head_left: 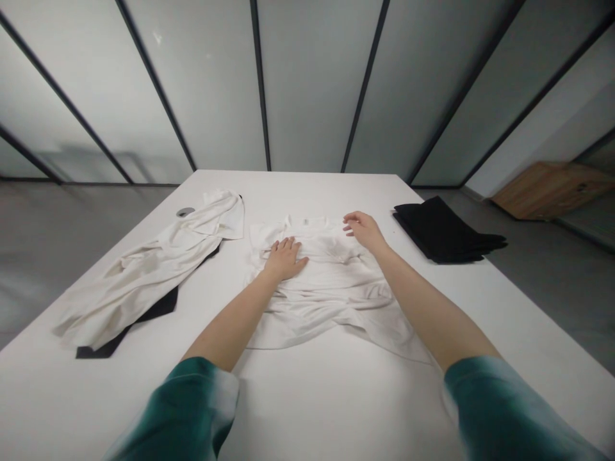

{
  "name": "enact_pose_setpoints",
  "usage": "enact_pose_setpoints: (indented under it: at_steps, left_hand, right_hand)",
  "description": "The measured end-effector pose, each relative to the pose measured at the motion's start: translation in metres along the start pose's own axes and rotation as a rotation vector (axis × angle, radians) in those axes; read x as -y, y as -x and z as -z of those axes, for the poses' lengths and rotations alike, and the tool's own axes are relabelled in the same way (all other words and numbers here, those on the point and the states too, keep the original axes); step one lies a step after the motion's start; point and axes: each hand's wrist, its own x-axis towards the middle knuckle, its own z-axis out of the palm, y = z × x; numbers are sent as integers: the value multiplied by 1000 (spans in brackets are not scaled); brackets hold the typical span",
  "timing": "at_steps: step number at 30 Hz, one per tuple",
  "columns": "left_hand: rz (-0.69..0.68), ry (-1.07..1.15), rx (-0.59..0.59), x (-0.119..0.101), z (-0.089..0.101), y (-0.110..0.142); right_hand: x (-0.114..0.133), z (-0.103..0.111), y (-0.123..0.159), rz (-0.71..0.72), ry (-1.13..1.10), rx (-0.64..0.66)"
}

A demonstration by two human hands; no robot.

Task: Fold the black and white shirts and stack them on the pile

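Note:
A white T-shirt [331,301] lies spread on the table in front of me, its collar at the far side and its lower half rumpled into folds. My left hand [284,259] rests flat on the shirt's upper left part, fingers stretched out. Over the shirt's upper right, by the shoulder, is my right hand [364,229], its fingers loosely bent and apart with nothing seen between them. Whether the right fingertips touch the cloth I cannot tell.
The white table [336,410] carries a loose heap of white garments [158,262] on the left, with black cloth [161,304] showing under it. Folded black cloth [439,234] sits at the right edge. A round grey grommet [185,212] is near the left edge. Frosted glass panels [307,83] stand behind.

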Motion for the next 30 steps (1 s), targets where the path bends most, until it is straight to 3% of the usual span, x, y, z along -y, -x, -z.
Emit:
enact_pose_setpoints:
  at_steps: [2, 5, 8, 11, 17, 19, 24, 30]
  left_hand:
    - [1, 0, 0, 0, -1, 0]
    - [1, -7, -13, 0, -2, 0]
    - [1, -11, -15, 0, -2, 0]
    - [-1, -9, -4, 0, -1, 0]
    - [-2, -19, 4, 0, 2, 0]
    - [-3, -25, 6, 0, 2, 0]
    - [-6, -26, -4, 0, 1, 0]
    - [-12, -15, 1, 1, 1, 0]
  right_hand:
    - [-9, -3, 9, 44, 276, 5]
    - [-21, -13, 33, 76, 679, 144]
    - [-33, -20, 50, 51, 853, 226]
    - [-46, -17, 47, 32, 846, 193]
    - [-72, 0, 23, 45, 489, -40]
    - [-75, 7, 26, 49, 481, -82]
    - [-74, 20, 55, 199, 691, 34]
    - [-73, 25, 69, 207, 686, 0]
